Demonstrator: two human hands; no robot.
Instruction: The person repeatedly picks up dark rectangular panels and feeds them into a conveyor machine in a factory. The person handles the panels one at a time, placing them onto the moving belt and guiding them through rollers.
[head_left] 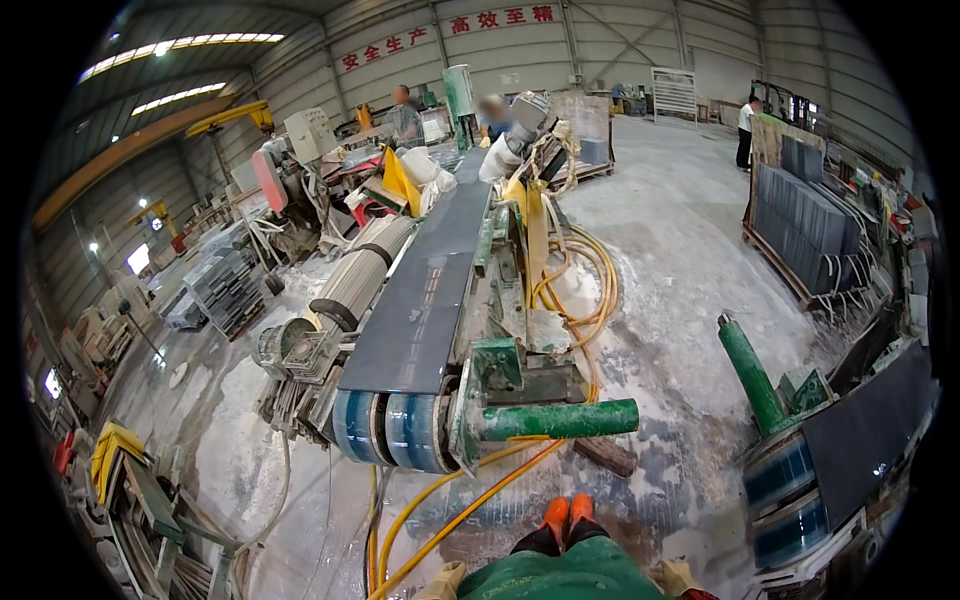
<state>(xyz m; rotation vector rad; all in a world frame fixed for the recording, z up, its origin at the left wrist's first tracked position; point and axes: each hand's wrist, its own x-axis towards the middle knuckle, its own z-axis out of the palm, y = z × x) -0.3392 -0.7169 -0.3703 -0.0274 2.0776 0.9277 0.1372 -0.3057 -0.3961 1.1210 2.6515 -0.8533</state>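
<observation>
My left hand (441, 581), in a pale work glove, hangs at the lower edge beside my green apron (560, 575). On the apron's other side is my right hand (676, 576), gloved alike. Both are cut off by the frame, so their fingers cannot be made out, and no held object shows. Ahead of me a conveyor with blue ribbed rollers (412, 432) carries dark grey stone slabs (410, 325) end to end, wet and shiny. A green round bar (560, 420) juts right from its near end. Neither hand touches the conveyor.
Yellow hoses (600, 300) coil on the wet floor and run past my orange boots (569, 512). At right a second roller conveyor bears a dark slab (865, 430). Slabs stand stacked on a pallet (805, 215). A person (746, 132) stands far right; others are behind the machine.
</observation>
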